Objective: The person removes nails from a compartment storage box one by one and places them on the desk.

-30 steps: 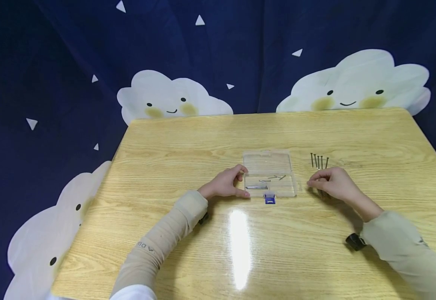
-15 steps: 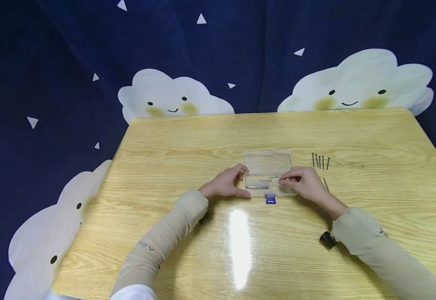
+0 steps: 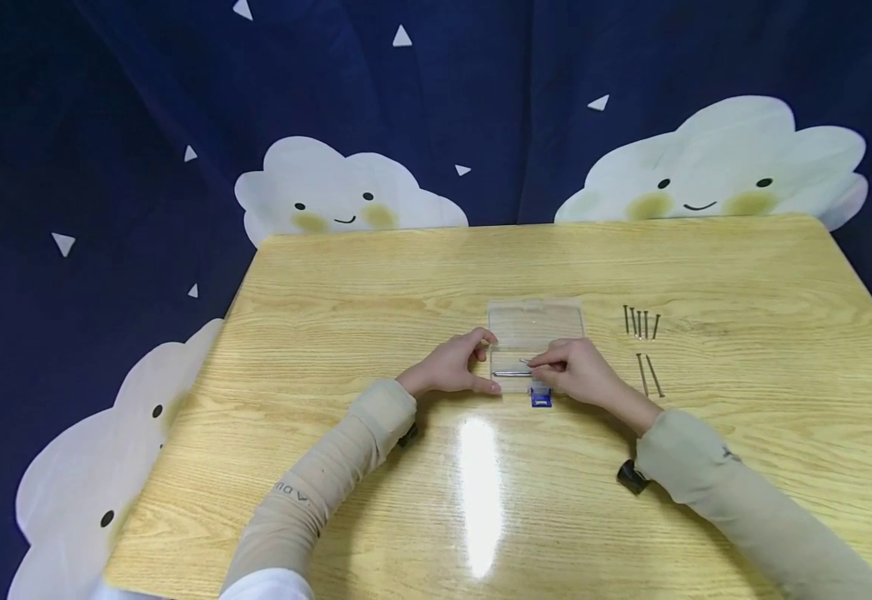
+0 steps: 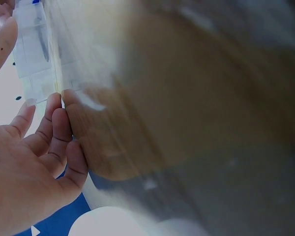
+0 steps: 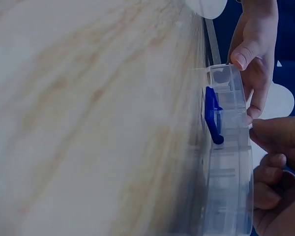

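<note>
A shallow clear plastic box (image 3: pixel 502 383) lies on the table with its lid (image 3: pixel 535 321) folded back and a blue latch (image 3: pixel 541 397) at the front. My left hand (image 3: pixel 454 364) grips its left end, thumb in front and fingers behind. Long silver nails (image 3: pixel 511 374) lie in the left compartment, with a small nail (image 3: pixel 524 361) just above. My right hand (image 3: pixel 574 369) reaches over the box from the right, thumb and forefinger close together at the nails' right ends. I cannot tell whether they pinch one. This hand covers the right compartments.
Right of the box, several dark nails (image 3: pixel 638 323) stand out in a row on the wooden table (image 3: pixel 376 283). Two longer nails (image 3: pixel 649 377) lie nearer the front. A dark blue curtain (image 3: pixel 496 100) with clouds hangs behind the table.
My right hand has moved left from beside the two longer nails to over the box, uncovering those nails. The left hand stays on the box's end.
</note>
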Motion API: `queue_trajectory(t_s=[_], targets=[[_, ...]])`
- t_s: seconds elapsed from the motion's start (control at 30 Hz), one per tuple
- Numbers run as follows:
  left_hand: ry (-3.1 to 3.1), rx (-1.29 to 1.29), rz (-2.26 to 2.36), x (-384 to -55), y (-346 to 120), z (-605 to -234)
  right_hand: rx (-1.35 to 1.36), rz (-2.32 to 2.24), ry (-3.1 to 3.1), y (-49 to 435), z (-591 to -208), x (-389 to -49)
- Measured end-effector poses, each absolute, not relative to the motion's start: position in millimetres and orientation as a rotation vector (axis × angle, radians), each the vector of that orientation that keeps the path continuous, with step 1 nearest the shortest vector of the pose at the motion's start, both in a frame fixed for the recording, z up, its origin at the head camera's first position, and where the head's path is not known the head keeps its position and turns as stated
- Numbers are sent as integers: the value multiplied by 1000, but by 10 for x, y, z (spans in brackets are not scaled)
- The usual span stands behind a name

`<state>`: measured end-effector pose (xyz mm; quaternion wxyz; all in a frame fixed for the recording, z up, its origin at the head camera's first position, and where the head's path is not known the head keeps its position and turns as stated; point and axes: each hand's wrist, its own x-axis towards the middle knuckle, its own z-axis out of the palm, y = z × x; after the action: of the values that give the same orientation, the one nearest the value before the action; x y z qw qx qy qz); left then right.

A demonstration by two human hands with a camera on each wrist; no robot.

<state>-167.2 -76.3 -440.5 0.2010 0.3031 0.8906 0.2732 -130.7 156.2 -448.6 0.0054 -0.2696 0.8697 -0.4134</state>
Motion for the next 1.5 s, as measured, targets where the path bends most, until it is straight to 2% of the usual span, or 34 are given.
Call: queue_trajectory(t_s=[0.33,0.73,1.0,1.37,1.5], targets=[[2487,862,767,-1678,-771,-4399,-986,-1008,2619,1490,-4342,-1426],[2469,828,797,-1679,-765,-4406,-991,-663,2493,1382,-4171,-1483],[2458,825,810,-1676,-763,-4394,-1027,-652,2435,1361,-4177,-1575],[2459,863,835,-1678,-776,-4392,-926,-654,2306,1274,-4174,-1751],[2448,879,831,-1682,-764,-4384,-792,-687,2108,1268,-4108,-1810]])
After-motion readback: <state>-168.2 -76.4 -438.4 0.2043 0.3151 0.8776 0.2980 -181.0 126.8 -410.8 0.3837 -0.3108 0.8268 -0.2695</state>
